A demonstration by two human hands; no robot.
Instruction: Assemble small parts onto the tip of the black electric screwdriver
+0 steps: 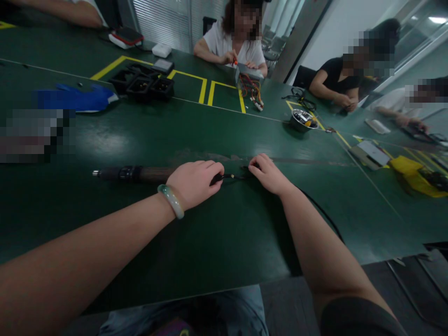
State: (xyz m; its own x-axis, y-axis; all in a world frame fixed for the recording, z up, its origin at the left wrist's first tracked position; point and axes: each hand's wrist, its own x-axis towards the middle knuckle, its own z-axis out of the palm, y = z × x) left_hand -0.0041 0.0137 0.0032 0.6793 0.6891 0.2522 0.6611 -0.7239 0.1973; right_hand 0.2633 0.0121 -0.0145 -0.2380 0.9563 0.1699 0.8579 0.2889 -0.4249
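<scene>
A dark, rod-shaped tool with a metal tip at its left end lies flat on the green table. My left hand, a pale bangle on its wrist, is wrapped round the tool's right end. A thin black cable runs from that end to my right hand, whose fingers are pinched on the cable. From there the cable curves back toward the table's near right edge.
Black plastic trays and a blue cloth lie at the far left. A person opposite works on a metal power supply box with coloured wires. A metal bowl stands to the right, where other people sit by yellow items.
</scene>
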